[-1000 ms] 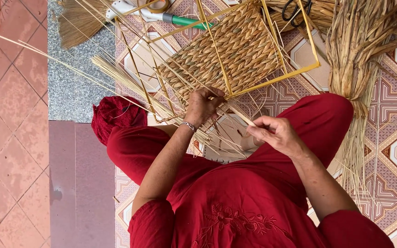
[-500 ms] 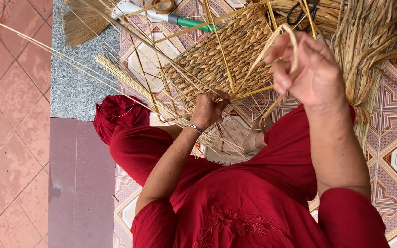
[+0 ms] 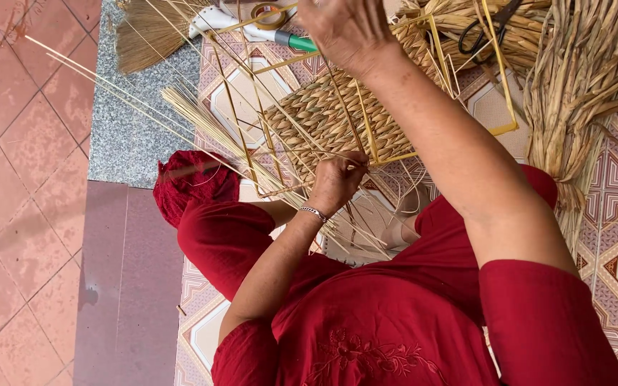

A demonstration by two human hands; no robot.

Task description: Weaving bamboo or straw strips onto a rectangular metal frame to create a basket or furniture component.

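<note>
Open room lies along the left of the frame: the bare tiled floor (image 3: pixel 23 214) and the grey stone slab (image 3: pixel 134 136) carry little but the tips of loose thin reeds (image 3: pixel 109 89). Toward the centre the way closes. The woven panel on its yellow wire frame (image 3: pixel 337 121) fills the middle, with stiff reeds fanning out from its lower left edge across any approach from that side. The left hand (image 3: pixel 337 182) presses at the panel's lower edge; the right hand (image 3: pixel 348 28) and its forearm bar the upper centre. A thick bundle of dried rushes (image 3: pixel 581 93) blocks the right. Scissors (image 3: pixel 491 32), a tape roll (image 3: pixel 270 14) and a green-handled tool (image 3: pixel 280 36) crowd the top edge.
</note>
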